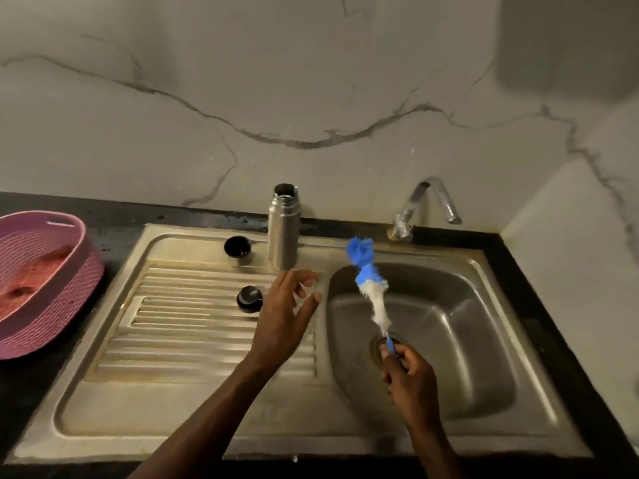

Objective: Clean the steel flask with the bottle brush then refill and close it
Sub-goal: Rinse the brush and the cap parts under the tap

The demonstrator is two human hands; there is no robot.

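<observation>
We stretch our left hand (281,316) forward with the fingers spread and relaxed, holding nothing. Our right hand (409,378) is lower and closer to us, its fingers curled around the bottle brush (368,288) handle, both forearms bare.

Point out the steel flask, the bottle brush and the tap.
steel flask (283,233): head view, middle of its upright body.
bottle brush (371,288): head view, where the blue bristles meet the white.
tap (427,202): head view, on the curved spout.

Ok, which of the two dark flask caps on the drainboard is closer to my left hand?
The rounded black stopper, right beside the left hand; the open cup lid sits farther back, left of the steel flask.
</observation>
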